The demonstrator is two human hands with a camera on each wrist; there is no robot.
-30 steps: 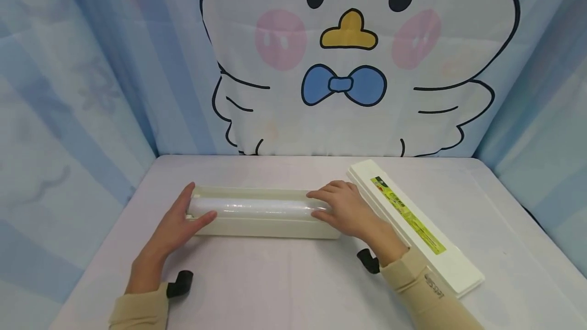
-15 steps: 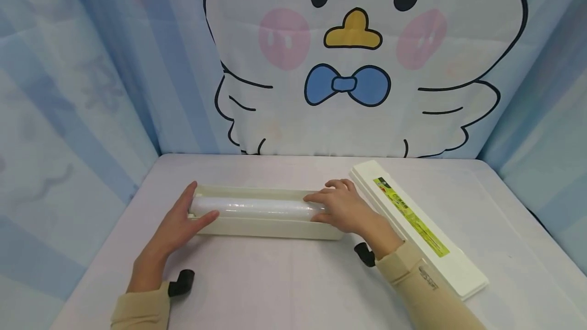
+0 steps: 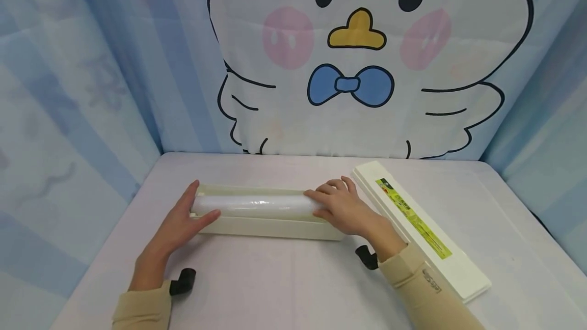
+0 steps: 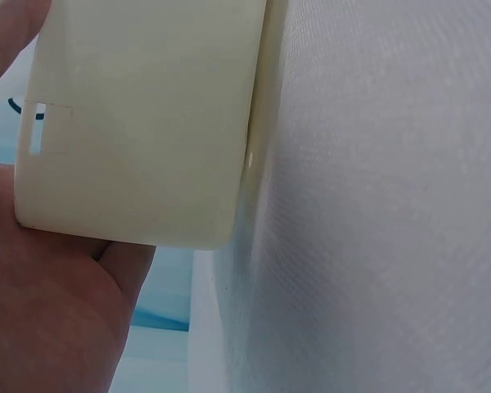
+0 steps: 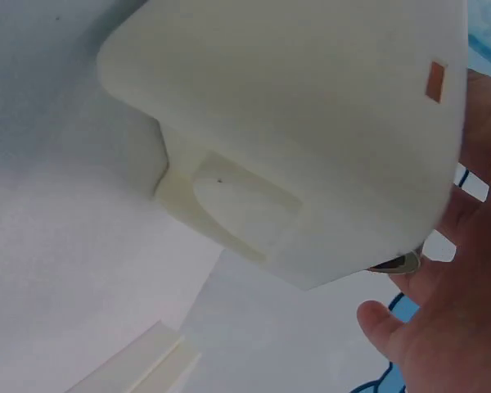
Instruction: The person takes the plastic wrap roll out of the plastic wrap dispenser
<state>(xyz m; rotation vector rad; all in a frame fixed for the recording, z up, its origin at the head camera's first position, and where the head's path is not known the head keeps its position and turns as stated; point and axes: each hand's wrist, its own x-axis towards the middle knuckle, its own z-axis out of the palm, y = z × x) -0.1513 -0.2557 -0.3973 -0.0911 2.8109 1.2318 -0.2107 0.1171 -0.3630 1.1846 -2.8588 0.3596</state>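
A long cream dispenser box (image 3: 275, 228) lies open-topped across the table, with a shiny roll of cling film (image 3: 257, 202) inside. My left hand (image 3: 176, 225) grips the box's left end, thumb over the front wall and fingers at the back. In the left wrist view the box's end wall (image 4: 139, 123) sits against the palm. My right hand (image 3: 346, 213) pinches the roll near its right end, which is raised so a gap shows beneath it. In the right wrist view the box's right end (image 5: 311, 106) hides most of the roll.
A long white lid (image 3: 426, 238) with a yellow-green label lies diagonally to the right, beside the right forearm. Black wrist-camera mounts (image 3: 183, 281) stick out from the sleeves. A patterned cloth backdrop (image 3: 293, 116) stands behind the table (image 3: 257, 284).
The right end of the cling film roll has risen inside the box with my right hand's fingers on it. My left hand keeps its place on the box.
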